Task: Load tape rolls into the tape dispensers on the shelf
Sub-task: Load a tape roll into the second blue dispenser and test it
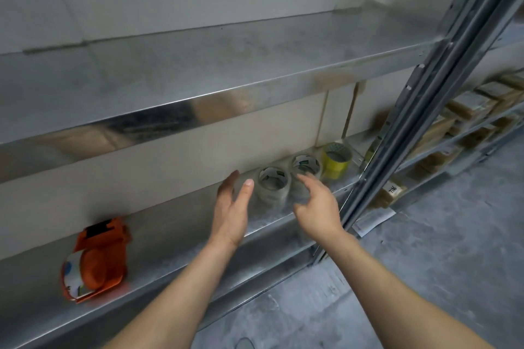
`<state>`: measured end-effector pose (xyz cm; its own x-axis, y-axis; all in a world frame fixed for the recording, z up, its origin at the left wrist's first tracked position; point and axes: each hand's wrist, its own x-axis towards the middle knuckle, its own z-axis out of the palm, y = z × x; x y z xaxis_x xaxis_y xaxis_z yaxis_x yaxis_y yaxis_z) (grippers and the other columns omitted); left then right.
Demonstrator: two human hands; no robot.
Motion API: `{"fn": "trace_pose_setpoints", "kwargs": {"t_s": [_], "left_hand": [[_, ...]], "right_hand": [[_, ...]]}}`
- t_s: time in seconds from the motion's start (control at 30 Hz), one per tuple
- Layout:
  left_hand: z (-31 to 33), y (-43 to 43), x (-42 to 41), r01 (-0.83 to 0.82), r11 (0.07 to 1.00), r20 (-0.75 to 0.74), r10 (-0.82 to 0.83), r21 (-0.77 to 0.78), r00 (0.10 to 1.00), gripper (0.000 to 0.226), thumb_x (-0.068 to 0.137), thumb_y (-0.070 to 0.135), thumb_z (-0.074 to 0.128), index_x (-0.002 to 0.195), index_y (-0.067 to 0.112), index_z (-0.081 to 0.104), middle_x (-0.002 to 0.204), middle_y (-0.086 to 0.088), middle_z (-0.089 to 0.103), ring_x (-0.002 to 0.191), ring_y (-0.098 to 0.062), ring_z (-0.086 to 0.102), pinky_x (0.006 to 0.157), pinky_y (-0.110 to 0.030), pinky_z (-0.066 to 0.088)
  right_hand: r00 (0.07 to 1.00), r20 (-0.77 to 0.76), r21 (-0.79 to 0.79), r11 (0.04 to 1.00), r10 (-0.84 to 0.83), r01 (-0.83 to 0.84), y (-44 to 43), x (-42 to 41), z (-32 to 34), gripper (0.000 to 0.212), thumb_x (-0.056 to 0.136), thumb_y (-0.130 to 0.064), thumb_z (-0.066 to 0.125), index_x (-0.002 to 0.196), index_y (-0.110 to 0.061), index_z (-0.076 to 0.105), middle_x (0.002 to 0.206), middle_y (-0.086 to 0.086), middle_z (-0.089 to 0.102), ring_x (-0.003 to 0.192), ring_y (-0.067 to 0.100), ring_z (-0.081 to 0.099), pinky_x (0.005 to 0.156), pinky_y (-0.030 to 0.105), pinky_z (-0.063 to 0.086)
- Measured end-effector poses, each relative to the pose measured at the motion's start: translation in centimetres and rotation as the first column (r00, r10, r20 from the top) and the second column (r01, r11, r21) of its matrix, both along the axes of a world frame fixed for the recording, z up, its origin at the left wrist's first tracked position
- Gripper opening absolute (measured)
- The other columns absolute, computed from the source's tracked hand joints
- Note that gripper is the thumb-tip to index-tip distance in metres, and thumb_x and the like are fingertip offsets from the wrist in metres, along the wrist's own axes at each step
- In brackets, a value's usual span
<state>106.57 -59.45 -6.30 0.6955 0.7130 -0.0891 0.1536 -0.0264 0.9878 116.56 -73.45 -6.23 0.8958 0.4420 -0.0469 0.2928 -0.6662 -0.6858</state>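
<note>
1. The person reaches with both bare arms to a lower metal shelf [175, 224] of a steel rack.
2. The left hand [231, 207] is above the shelf, palm turned to the right, with its grip apart; it holds nothing.
3. The right hand [317, 207] is beside it, fingers spread and a little bent, grip also apart and holding nothing.
4. Between and just behind the two hands stand two clear tape rolls: the left clear roll [272, 185] and the right clear roll [305, 170], side by side and touching or almost touching.
5. The fingertips of the right hand are in front of the right clear roll; I cannot tell if they touch it, because the picture is blurred there.
6. A yellow tape roll [336, 160] stands just to the right of the clear rolls, near the rack post [425, 110].
7. An orange tape dispenser [97, 259] lies on the same shelf, well apart to the left of the hands, with a roll already inside it.
8. The upper shelf [198, 76] carries nothing that I can see.
</note>
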Motion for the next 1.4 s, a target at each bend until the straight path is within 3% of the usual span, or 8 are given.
{"fn": "trace_pose_setpoints", "kwargs": {"t_s": [0.17, 0.4, 0.7, 0.83, 0.97, 1.03, 1.17, 1.4], "left_hand": [[-0.6, 1.6, 2.8, -0.016, 0.996, 0.013, 0.017, -0.089, 1.0, 0.049, 0.097, 0.033, 0.053, 0.144, 0.023, 0.044, 0.147, 0.008, 0.045, 0.132, -0.006, 0.042, 0.101, -0.018, 0.028], [-1.1, 3.4, 4.3, -0.088, 0.992, -0.06, 0.083, -0.088, 0.995, 0.043, 0.097, 0.031, 0.054, 0.139, 0.022, 0.049, 0.143, -0.001, 0.052, 0.128, -0.014, 0.05, 0.097, -0.02, 0.034], [-0.3, 2.7, 5.3, -0.194, 0.981, -0.125, 0.189, -0.028, 0.974, 0.039, 0.1, 0.032, 0.05, 0.137, 0.022, 0.05, 0.129, 0.011, 0.05, 0.115, -0.001, 0.044, 0.076, 0.0, 0.032], [0.0, 0.8, 6.0, -0.3, 0.952, -0.123, 0.291, -0.055, 0.949, 0.037, 0.1, 0.027, 0.051, 0.136, 0.018, 0.052, 0.124, 0.011, 0.049, 0.114, -0.003, 0.045, 0.077, -0.001, 0.034], [0.6, -0.9, 6.5, -0.374, 0.928, -0.103, 0.371, -0.006, 0.923, 0.035, 0.1, 0.024, 0.05, 0.134, 0.015, 0.053, 0.125, 0.006, 0.053, 0.114, -0.006, 0.049, 0.08, 0.007, 0.031], [1.1, -1.7, 6.4, -0.404, 0.913, -0.06, 0.401, -0.049, 0.914, 0.034, 0.1, 0.03, 0.05, 0.133, 0.022, 0.054, 0.128, 0.008, 0.055, 0.118, -0.008, 0.051, 0.101, -0.015, 0.039], [3.1, -3.3, 6.5, -0.487, 0.868, 0.0, 0.489, -0.094, 0.872, 0.037, 0.097, 0.04, 0.053, 0.131, 0.028, 0.055, 0.127, 0.011, 0.057, 0.12, -0.01, 0.052, 0.11, -0.043, 0.039], [6.7, -4.6, 6.2, -0.599, 0.801, 0.087, 0.598, -0.011, 0.797, 0.019, 0.097, 0.029, 0.056, 0.095, 0.02, 0.072, 0.085, 0.0, 0.075, 0.079, -0.014, 0.07, 0.067, -0.021, 0.048]], "right_hand": [[0.977, 0.064, -0.238, 0.954, 0.205, -0.184, 2.9, 2.9, -0.3, 0.066, 0.078, 0.0, 0.057, 0.141, -0.019, 0.051, 0.145, 0.003, 0.051, 0.138, 0.023, 0.04, 0.113, 0.029, 0.031], [0.897, 0.065, -0.506, 0.79, 0.436, -0.347, 6.6, 5.2, -1.6, 0.049, 0.08, -0.041, 0.063, 0.126, -0.026, 0.061, 0.125, 0.001, 0.066, 0.118, 0.023, 0.058, 0.093, 0.031, 0.052], [0.743, -0.014, -0.7, 0.524, 0.669, -0.485, 7.5, 8.1, -3.2, 0.033, 0.088, -0.013, 0.052, 0.118, -0.021, 0.063, 0.121, 0.005, 0.067, 0.11, 0.028, 0.063, 0.085, 0.032, 0.051], [0.745, -0.044, -0.547, 0.608, 0.665, -0.575, 7.4, 9.7, -3.1, 0.037, 0.094, -0.02, 0.048, 0.13, -0.018, 0.058, 0.132, 0.009, 0.062, 0.119, 0.031, 0.058, 0.092, 0.033, 0.048], [0.861, -0.176, -0.04, 0.871, 0.477, -0.49, 7.7, 10.8, -2.2, 0.027, 0.096, -0.022, 0.048, 0.085, -0.005, 0.065, 0.088, 0.016, 0.07, 0.084, 0.034, 0.065, 0.065, 0.043, 0.043], [0.883, -0.255, 0.206, 0.914, 0.395, -0.349, 7.5, 10.8, -1.8, 0.026, 0.093, -0.02, 0.05, 0.077, -0.003, 0.061, 0.074, 0.014, 0.066, 0.072, 0.033, 0.062, 0.063, 0.048, 0.045], [0.874, -0.297, 0.524, 0.831, 0.384, -0.186, 6.8, 9.5, 0.2, 0.022, 0.097, -0.02, 0.05, 0.081, -0.012, 0.062, 0.075, 0.001, 0.066, 0.069, 0.021, 0.056, 0.063, 0.035, 0.042], [0.775, -0.24, 0.697, 0.66, 0.585, -0.282, 6.7, 5.6, 4.3, 0.022, 0.1, -0.018, 0.051, 0.098, -0.018, 0.073, 0.092, -0.003, 0.076, 0.088, 0.014, 0.07, 0.077, 0.029, 0.054]]}}
